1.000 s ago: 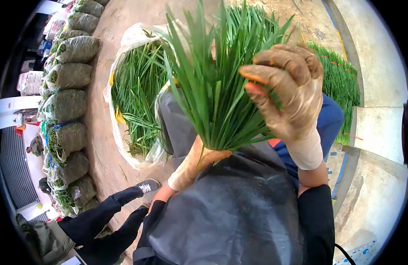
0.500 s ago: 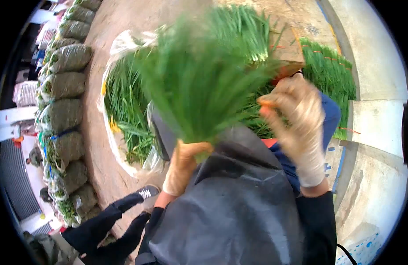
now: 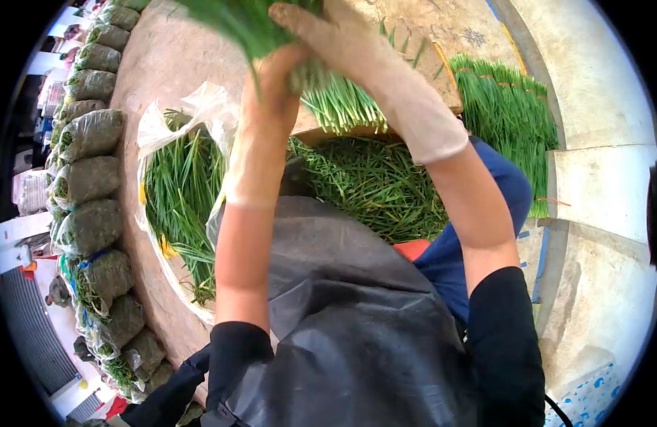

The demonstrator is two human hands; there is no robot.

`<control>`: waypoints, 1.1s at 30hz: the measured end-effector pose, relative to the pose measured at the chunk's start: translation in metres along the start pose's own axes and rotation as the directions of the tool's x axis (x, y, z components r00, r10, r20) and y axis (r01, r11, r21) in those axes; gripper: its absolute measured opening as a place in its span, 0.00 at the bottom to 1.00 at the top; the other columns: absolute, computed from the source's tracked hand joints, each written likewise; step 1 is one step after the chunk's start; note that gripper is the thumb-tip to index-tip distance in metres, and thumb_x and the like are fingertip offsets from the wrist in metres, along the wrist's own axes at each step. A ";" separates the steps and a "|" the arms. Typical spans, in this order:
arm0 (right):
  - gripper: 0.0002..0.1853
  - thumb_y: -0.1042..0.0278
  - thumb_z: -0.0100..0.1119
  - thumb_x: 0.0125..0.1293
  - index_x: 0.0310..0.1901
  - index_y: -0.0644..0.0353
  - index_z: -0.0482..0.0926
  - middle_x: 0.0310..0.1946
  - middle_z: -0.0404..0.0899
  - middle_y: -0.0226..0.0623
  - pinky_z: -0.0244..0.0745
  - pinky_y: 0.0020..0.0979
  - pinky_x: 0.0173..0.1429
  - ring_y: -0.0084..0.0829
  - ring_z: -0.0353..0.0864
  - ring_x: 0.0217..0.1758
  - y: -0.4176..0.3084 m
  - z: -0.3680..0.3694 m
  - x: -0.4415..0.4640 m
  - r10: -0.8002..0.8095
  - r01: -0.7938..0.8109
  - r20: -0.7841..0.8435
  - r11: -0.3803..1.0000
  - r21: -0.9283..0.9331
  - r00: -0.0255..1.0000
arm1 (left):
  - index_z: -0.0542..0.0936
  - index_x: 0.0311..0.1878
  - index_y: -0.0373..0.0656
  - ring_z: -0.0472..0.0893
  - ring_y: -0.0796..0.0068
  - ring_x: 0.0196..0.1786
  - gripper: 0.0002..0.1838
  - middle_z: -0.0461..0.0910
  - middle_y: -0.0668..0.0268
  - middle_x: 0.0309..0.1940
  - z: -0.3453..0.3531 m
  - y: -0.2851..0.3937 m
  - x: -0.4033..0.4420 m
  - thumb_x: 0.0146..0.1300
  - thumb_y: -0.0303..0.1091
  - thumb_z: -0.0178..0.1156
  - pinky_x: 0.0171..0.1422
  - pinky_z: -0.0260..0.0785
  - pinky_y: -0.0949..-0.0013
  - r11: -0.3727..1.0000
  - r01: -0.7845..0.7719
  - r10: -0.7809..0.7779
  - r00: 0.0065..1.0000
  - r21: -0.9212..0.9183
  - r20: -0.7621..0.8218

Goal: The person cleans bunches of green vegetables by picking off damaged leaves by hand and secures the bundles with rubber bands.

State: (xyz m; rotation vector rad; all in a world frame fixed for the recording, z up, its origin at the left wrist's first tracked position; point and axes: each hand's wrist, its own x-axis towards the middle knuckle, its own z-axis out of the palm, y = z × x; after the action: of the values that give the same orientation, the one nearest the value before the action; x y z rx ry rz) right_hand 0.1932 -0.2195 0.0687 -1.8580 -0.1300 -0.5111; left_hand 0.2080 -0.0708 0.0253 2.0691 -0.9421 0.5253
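Gripping is done by one hand, the left (image 3: 277, 70): fingers closed around one green bunch (image 3: 236, 20), near the top edge of the view. Bunch is raised off everything below, leaves fanned to the upper left, partly cut off by the frame. Right hand (image 3: 318, 34) is laid over/against the same bunch, just beside the left; smeared by blur, so whether it is clamped or only touching cannot be told. Two pale gloves counted, one per hand. Below the hands, one batch of stalks (image 3: 343, 105) is laid on one brown board (image 3: 434, 75), pale ends toward the wearer, partly hidden by the right forearm. Nearer, one heap of loose leaves (image 3: 371, 186) is seen between board and one black apron (image 3: 371, 349). To the left, one white plastic bag (image 3: 213, 107) is filled with long leaves. To the right, tied bundles (image 3: 503, 107) are set in one row; reddish bands visible, bundle count not readable. Far left, at least ten stuffed sacks (image 3: 92, 178) are lined up. One dark trouser leg (image 3: 168, 390) of another person is seen lower left.
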 end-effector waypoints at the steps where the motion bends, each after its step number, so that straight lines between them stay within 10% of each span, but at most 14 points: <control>1: 0.39 0.36 0.56 0.63 0.63 0.64 0.69 0.54 0.77 0.55 0.74 0.39 0.57 0.46 0.78 0.57 0.013 -0.002 0.008 0.010 -0.010 0.002 1.000 0.000 1.000 | 0.81 0.46 0.39 0.80 0.63 0.46 0.15 0.82 0.59 0.40 0.016 0.002 0.016 0.56 0.20 0.53 0.51 0.72 0.64 0.873 0.271 -0.239 0.963 -0.407 0.128; 3: 0.39 0.36 0.56 0.62 0.62 0.64 0.69 0.51 0.78 0.59 0.73 0.41 0.59 0.49 0.79 0.56 0.043 -0.011 0.018 0.142 -0.156 -0.104 0.978 -0.138 0.984 | 0.81 0.46 0.36 0.81 0.64 0.42 0.16 0.83 0.59 0.38 0.046 0.005 0.040 0.60 0.38 0.59 0.48 0.72 0.63 0.221 0.581 -0.558 0.734 -0.783 0.388; 5: 0.39 0.36 0.54 0.63 0.59 0.68 0.70 0.52 0.77 0.60 0.73 0.43 0.60 0.53 0.78 0.56 0.090 -0.009 0.001 0.328 -0.336 -0.074 0.917 -0.216 0.942 | 0.78 0.53 0.41 0.80 0.68 0.49 0.18 0.81 0.62 0.45 0.084 -0.018 0.020 0.62 0.38 0.61 0.53 0.73 0.61 0.171 0.753 -0.674 0.560 -0.636 0.481; 9: 0.36 0.42 0.50 0.66 0.64 0.66 0.64 0.60 0.69 0.58 0.70 0.42 0.64 0.50 0.71 0.63 0.170 0.011 -0.048 0.744 -0.485 0.068 0.499 -0.718 0.665 | 0.75 0.58 0.36 0.83 0.65 0.49 0.26 0.82 0.58 0.48 0.147 -0.086 -0.070 0.62 0.45 0.62 0.49 0.77 0.53 0.570 0.789 -0.772 0.420 0.228 0.478; 11: 0.34 0.43 0.53 0.65 0.62 0.63 0.68 0.55 0.71 0.54 0.74 0.42 0.59 0.47 0.77 0.57 0.172 0.018 -0.059 0.573 -0.423 -0.051 0.539 -0.728 0.818 | 0.75 0.57 0.35 0.84 0.63 0.46 0.29 0.82 0.55 0.46 0.120 -0.042 -0.035 0.59 0.47 0.65 0.47 0.78 0.59 0.188 0.982 -0.853 0.151 0.024 0.499; 14: 0.31 0.47 0.60 0.62 0.59 0.63 0.69 0.52 0.73 0.52 0.74 0.44 0.57 0.48 0.78 0.53 0.161 -0.009 -0.069 0.292 -0.370 -0.231 0.674 -0.639 0.928 | 0.74 0.58 0.34 0.82 0.65 0.46 0.40 0.81 0.53 0.45 0.104 -0.058 -0.044 0.53 0.58 0.69 0.51 0.74 0.57 0.527 0.824 -0.781 0.373 0.208 0.502; 16: 0.31 0.46 0.59 0.62 0.58 0.63 0.69 0.51 0.74 0.53 0.73 0.45 0.56 0.50 0.77 0.53 0.181 -0.029 -0.085 0.333 -0.473 -0.340 0.687 -0.552 0.880 | 0.72 0.61 0.35 0.81 0.65 0.49 0.42 0.80 0.51 0.47 0.089 -0.046 -0.035 0.53 0.60 0.68 0.52 0.72 0.58 0.477 0.780 -0.859 0.318 0.405 0.400; 18: 0.33 0.42 0.55 0.65 0.59 0.65 0.69 0.48 0.76 0.55 0.72 0.48 0.55 0.54 0.75 0.55 0.197 -0.046 -0.100 0.543 -0.659 -0.384 0.527 -0.536 0.747 | 0.66 0.67 0.36 0.77 0.62 0.56 0.47 0.75 0.46 0.55 0.095 -0.070 -0.064 0.54 0.62 0.67 0.56 0.69 0.61 0.581 0.769 -0.813 0.562 0.265 0.153; 22: 0.35 0.38 0.48 0.68 0.56 0.69 0.72 0.46 0.78 0.61 0.71 0.51 0.56 0.59 0.77 0.52 0.209 -0.040 -0.116 0.637 -0.716 -0.332 0.576 -0.394 0.696 | 0.59 0.71 0.35 0.63 0.53 0.70 0.49 0.62 0.44 0.67 0.122 -0.091 -0.080 0.56 0.59 0.66 0.72 0.55 0.56 0.477 0.841 -0.858 0.509 -0.254 0.071; 33: 0.20 0.62 0.49 0.68 0.55 0.69 0.72 0.46 0.73 0.61 0.72 0.48 0.55 0.58 0.75 0.47 0.206 0.024 -0.103 0.268 -0.312 -0.162 0.772 -0.553 0.950 | 0.48 0.75 0.40 0.51 0.36 0.73 0.63 0.51 0.32 0.69 0.171 -0.072 -0.061 0.45 0.58 0.74 0.75 0.47 0.47 0.700 0.692 -0.687 0.720 -0.176 0.098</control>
State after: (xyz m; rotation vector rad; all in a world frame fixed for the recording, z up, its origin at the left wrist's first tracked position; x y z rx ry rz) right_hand 0.1766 -0.2522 -0.1594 -2.3904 0.4077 -0.4252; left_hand 0.2317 -0.1495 -0.1515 2.0490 -0.1512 -0.0084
